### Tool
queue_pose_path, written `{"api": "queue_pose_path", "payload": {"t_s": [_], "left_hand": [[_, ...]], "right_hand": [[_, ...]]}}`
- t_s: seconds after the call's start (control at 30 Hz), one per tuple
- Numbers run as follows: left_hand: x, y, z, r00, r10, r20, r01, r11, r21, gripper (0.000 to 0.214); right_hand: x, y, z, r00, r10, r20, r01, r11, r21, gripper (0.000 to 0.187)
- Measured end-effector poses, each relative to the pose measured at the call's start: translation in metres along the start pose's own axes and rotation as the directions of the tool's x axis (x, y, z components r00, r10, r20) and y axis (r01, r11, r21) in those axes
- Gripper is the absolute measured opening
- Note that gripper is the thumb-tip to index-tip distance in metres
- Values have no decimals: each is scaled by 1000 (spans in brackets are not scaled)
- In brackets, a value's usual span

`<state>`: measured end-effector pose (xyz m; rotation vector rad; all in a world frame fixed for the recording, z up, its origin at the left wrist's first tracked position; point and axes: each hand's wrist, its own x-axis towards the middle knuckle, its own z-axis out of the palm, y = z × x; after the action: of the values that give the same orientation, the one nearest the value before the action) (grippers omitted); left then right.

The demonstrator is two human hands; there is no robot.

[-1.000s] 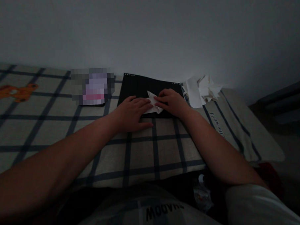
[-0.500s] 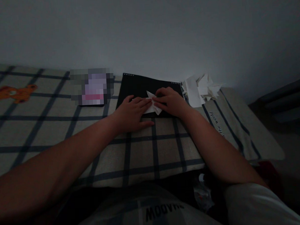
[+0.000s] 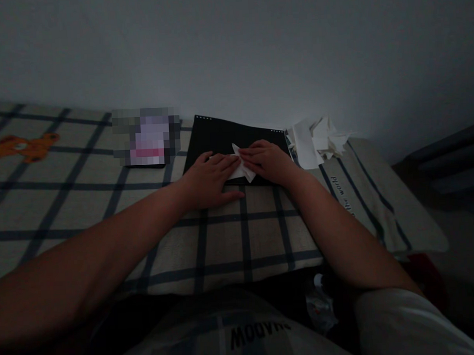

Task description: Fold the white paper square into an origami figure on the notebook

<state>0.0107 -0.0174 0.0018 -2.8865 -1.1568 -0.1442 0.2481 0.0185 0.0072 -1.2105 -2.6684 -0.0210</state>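
A small folded white paper (image 3: 241, 167) lies on a black notebook (image 3: 219, 136) on the checked bed cover. My left hand (image 3: 209, 180) lies flat, fingers stretched out, pressing the paper's left side. My right hand (image 3: 268, 162) rests on the paper's right side with its fingers pressed together along a crease. The paper's pointed tip sticks up between the two hands. The room is dim.
A heap of folded white papers (image 3: 317, 140) lies right of the notebook by the wall. A blurred-out object (image 3: 146, 137) sits left of the notebook. An orange bear print (image 3: 21, 146) marks the cover at far left. The cushion's edge drops off at right.
My right hand's fingers have slid slightly left along the paper. The left hand stays pressed in place.
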Motion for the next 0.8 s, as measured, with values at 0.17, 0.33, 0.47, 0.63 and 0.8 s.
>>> {"api": "queue_pose_path", "payload": {"t_s": [0.17, 0.33, 0.47, 0.63, 0.8], "left_hand": [[1, 0, -1, 1000, -8, 22, 8, 1000, 8, 89], [1, 0, -2, 999, -25, 30, 25, 1000, 7, 89], [2, 0, -2, 999, -24, 27, 24, 1000, -1, 89], [2, -1, -3, 999, -17, 29, 17, 1000, 0, 89], [3, 0, -4, 998, -27, 51, 27, 1000, 3, 92]], "right_hand": [[0, 2, 3, 1000, 0, -28, 0, 1000, 10, 37], [1, 5, -2, 997, 12, -76, -15, 999, -39, 34], [0, 7, -5, 998, 12, -62, -16, 997, -71, 29], [-2, 8, -5, 998, 35, -53, -39, 997, -73, 30], [2, 5, -4, 998, 45, -50, -48, 997, -63, 33]]}}
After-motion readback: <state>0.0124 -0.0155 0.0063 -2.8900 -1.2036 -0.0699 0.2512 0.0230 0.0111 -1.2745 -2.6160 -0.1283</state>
